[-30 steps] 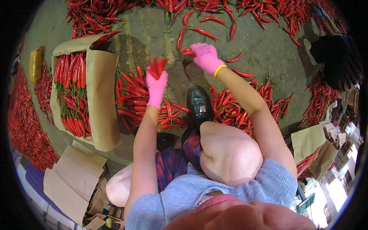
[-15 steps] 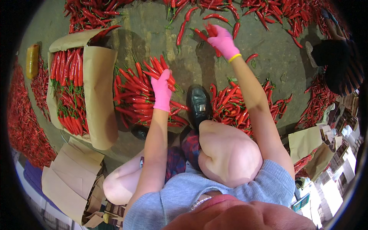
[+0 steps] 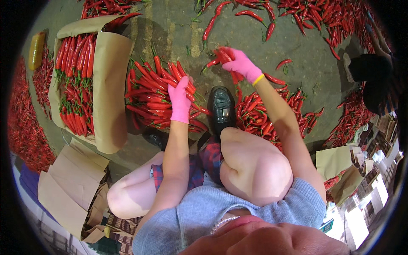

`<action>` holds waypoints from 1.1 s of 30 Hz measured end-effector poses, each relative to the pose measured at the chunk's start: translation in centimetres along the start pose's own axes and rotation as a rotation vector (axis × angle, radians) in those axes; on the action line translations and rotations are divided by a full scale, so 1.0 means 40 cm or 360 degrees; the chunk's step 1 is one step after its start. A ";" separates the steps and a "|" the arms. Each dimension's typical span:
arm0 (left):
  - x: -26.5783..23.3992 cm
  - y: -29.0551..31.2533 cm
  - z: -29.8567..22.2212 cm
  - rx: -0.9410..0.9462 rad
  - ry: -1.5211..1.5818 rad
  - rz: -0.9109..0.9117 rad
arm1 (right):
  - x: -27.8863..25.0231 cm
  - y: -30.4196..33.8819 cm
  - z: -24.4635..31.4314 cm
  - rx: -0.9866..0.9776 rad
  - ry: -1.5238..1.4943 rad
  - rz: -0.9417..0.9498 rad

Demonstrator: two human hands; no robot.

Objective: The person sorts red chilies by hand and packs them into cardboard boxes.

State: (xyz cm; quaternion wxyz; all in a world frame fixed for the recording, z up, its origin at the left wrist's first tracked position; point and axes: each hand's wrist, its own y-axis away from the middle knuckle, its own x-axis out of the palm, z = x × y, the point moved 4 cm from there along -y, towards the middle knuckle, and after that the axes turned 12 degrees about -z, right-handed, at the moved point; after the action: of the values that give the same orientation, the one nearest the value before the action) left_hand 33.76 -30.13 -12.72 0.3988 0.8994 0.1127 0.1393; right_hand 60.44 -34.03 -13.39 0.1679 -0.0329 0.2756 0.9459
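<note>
My left hand (image 3: 179, 98), in a pink glove, is closed round several red chili peppers (image 3: 187, 80). It hangs over a heap of red chili peppers (image 3: 146, 100) with green stems, left of my black shoe (image 3: 221, 108). Another bunch of red chili peppers (image 3: 224, 55) is gripped in my right hand (image 3: 243, 67), gloved in pink with a yellow cuff. That hand is above the floor, just beyond a second chili heap (image 3: 263, 112) right of the shoe. My palms hide part of both bunches.
At the left stands a paper-lined box (image 3: 112, 89) with chili peppers in rows. Brown cardboard (image 3: 70, 191) lies below it. Loose chilies (image 3: 250, 15) are scattered at the far side, beside a large pile (image 3: 323, 19). A person's dark shoe (image 3: 369, 68) is at the right.
My right hand has come nearer and slightly left with its bunch of chili peppers. The left hand keeps its grip almost in place. The view has shifted a little.
</note>
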 end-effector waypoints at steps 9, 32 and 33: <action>0.314 -0.088 0.072 0.0902 -0.1786 0.0520 | 0.090 0.077 -0.147 0.0443 -0.1049 -0.0828; 0.287 -0.026 0.030 -0.0078 -0.0495 0.0407 | 0.079 -0.009 0.027 0.0365 -0.0705 -0.0178; 0.280 0.003 0.022 0.0020 -0.0368 0.0334 | 0.077 -0.003 0.025 0.0380 -0.0715 -0.0056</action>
State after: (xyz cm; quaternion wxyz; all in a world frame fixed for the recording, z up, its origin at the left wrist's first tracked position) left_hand 44.56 -27.30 -11.40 0.3868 0.9187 -0.0277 0.0751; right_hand 57.60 -32.49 -13.08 0.2439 0.1933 0.3404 0.8873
